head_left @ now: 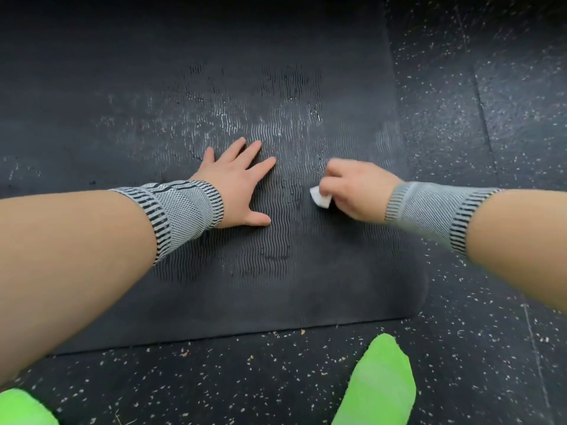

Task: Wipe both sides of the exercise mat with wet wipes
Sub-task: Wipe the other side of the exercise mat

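A black exercise mat (276,286) with a wavy ribbed surface lies flat on the floor and fills most of the view. Wet streaks glisten on it beyond my hands. My left hand (236,185) rests flat on the mat with its fingers spread. To its right, my right hand (359,191) has its fingers curled round a small crumpled white wet wipe (320,198) and holds it down on the mat. The right hand looks blurred. Both wrists wear grey striped bands.
Black speckled rubber flooring (491,118) surrounds the mat on the right and near side. The mat's near edge and rounded corner (420,302) lie just before my two bright green feet (377,388), the other foot (24,407) at the bottom left.
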